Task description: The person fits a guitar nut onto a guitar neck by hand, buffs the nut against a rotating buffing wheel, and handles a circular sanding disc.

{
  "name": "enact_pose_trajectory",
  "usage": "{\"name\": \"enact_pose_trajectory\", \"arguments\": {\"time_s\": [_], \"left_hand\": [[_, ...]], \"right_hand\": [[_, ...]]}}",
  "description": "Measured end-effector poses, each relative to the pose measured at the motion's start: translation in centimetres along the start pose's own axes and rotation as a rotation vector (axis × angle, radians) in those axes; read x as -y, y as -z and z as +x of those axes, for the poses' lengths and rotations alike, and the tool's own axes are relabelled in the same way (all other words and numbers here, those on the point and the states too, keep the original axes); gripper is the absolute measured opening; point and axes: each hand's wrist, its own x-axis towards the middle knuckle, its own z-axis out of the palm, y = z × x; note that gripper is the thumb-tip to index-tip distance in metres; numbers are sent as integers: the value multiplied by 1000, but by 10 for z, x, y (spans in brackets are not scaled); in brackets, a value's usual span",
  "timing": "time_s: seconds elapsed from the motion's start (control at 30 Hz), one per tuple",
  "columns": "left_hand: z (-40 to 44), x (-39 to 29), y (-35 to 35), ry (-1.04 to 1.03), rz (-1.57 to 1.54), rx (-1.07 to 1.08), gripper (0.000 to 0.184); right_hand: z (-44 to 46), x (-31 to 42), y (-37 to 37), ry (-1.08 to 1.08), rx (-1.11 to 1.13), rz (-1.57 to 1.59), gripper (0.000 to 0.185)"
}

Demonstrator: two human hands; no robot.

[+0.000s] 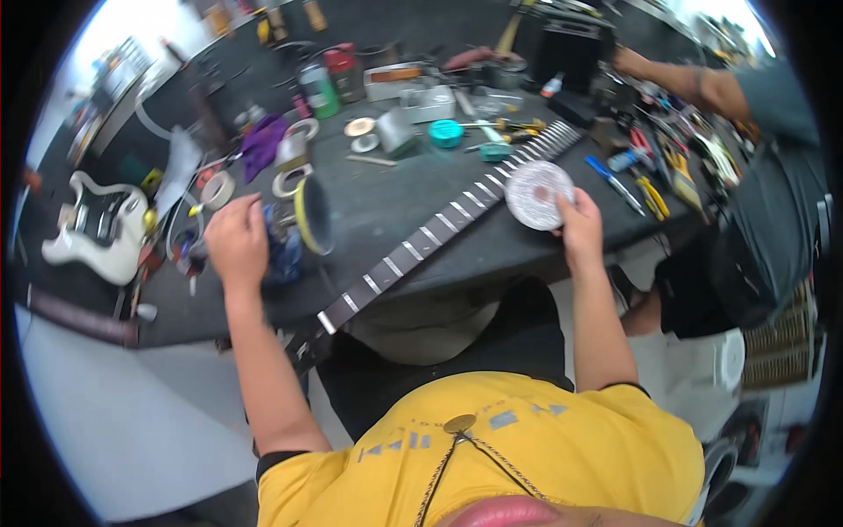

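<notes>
My left hand (237,241) is closed at the grip of a disc sander, partly hidden behind my fingers. The sander's round pad (316,215), dark with a yellow rim, is tilted up on edge and faces right. In my right hand (580,224) is a round, whitish sanding disc (533,193), pinched at its right edge between thumb and fingers. Between my hands a guitar neck (430,237) lies diagonally on the bench, dark with bright frets. Its near end reaches the front edge, and the disc is held over part of it.
A white guitar body (101,228) lies at the left of the dark workbench (378,198). Tape rolls (217,190), a green bottle (320,92) and a teal container (445,133) stand farther back. Pliers (652,198) and a blue-handled tool (615,183) lie right, near another person's arm (689,82).
</notes>
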Motion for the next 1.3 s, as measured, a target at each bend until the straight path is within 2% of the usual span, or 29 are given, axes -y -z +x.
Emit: {"name": "enact_pose_trajectory", "arguments": {"time_s": [0.27,0.4,0.5,0.57,0.63,0.67,0.7,0.73,0.8,0.87,0.9,0.93,0.97,1.0,1.07,1.17,1.27,1.3], "left_hand": [[-6,1,-4,51,-9,-28,22],[-6,1,-3,58,-10,-20,22],[-4,1,-3,48,3,-12,22],[-3,3,-3,28,-23,-1,21],[-2,-2,5,17,-58,0,20],[-2,4,-3,2,-87,-19,20],[-4,9,-8,15,-113,-36,19],[-4,13,-12,30,-112,-21,18],[0,4,-11,33,-93,-37,17],[3,-11,1,24,-118,-66,17],[4,-17,9,27,-129,-66,18],[2,-13,9,17,-77,-34,20],[0,-9,7,23,-49,-37,19],[-3,-7,5,39,-69,-53,20],[-4,0,1,31,-59,-73,20],[-4,-3,7,57,-5,-56,20],[-2,2,-3,42,-50,-23,19],[-4,2,-2,27,-42,-27,19]], "right_hand": [[1,0,-4,42,-14,-191,20],[0,8,-7,10,-36,-155,20],[9,40,-25,-13,-269,290,20],[38,53,-9,172,-159,533,24],[53,104,-30,304,-181,715,21],[84,98,-17,421,-112,766,32],[82,133,-36,445,-206,779,31],[88,153,-37,332,-229,709,28],[93,183,-38,236,-157,684,25],[107,187,-37,412,6,745,20],[134,171,-20,367,99,952,21],[115,180,-27,356,285,1005,20],[117,177,-28,325,241,1065,21],[123,178,-28,392,134,843,21],[119,176,-30,380,74,753,8],[114,169,-17,385,236,926,7],[113,167,-10,375,142,798,12],[102,170,-11,438,180,842,12]]}}
